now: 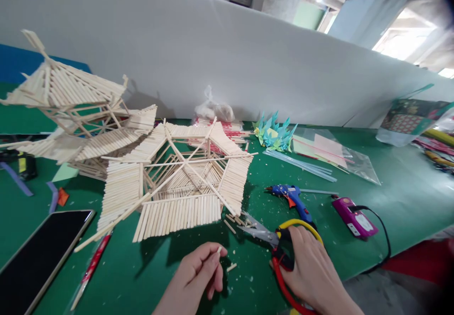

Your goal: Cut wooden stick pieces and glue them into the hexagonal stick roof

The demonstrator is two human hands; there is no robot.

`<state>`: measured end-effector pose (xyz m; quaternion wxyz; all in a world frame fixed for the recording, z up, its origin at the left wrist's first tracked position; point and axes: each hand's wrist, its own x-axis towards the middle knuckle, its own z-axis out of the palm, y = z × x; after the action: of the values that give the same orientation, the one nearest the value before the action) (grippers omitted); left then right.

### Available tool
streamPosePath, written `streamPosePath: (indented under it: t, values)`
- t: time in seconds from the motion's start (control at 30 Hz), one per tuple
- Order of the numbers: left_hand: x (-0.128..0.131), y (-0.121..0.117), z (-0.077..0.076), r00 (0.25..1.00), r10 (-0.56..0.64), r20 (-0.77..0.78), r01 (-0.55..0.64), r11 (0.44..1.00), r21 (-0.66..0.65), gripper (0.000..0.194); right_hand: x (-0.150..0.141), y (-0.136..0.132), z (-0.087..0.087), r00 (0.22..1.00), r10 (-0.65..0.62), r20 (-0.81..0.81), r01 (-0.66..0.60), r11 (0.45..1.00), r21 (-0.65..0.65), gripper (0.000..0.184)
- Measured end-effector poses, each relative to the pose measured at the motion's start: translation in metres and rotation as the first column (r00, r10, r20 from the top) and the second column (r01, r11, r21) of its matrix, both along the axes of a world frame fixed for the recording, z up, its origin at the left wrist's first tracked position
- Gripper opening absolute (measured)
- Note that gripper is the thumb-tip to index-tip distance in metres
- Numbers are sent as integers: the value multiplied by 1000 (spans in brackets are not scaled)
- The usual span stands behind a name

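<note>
My left hand (pixel 198 272) is low in the middle, fingers pinched on a short wooden stick piece (pixel 219 250). To its right, my right hand (pixel 312 272) grips the red-and-yellow handled scissors (pixel 264 233), blades pointing left toward several cut stick bits (pixel 234 221) on the green table (pixel 397 201). Just beyond lies a hexagonal roof frame of wooden sticks (pixel 177 182). A taller tiered stick roof model (pixel 67 111) stands at the left.
A blue glue gun (pixel 292 197) and a purple device with black cable (pixel 354 216) lie right of the frame. A dark phone (pixel 39 258) is at front left, a red pen (pixel 94 263) beside it. Teal paper folds (pixel 275 133), plastic sleeves and a white partition wall stand behind.
</note>
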<state>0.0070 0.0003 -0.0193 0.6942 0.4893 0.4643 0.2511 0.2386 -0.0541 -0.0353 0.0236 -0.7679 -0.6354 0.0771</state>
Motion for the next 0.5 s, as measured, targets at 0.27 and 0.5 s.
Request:
streamPosePath:
  t: [0.27, 0.5]
  values:
    - [8, -5, -14, 979, 32, -203, 150, 562, 813, 16, -6, -2, 0, 994, 103, -41, -101, 994, 46, 45]
    - [30, 3, -42, 892, 101, -441, 420, 178, 890, 24, -13, -4, 1, 992, 126, -32, -122, 988, 99, 47]
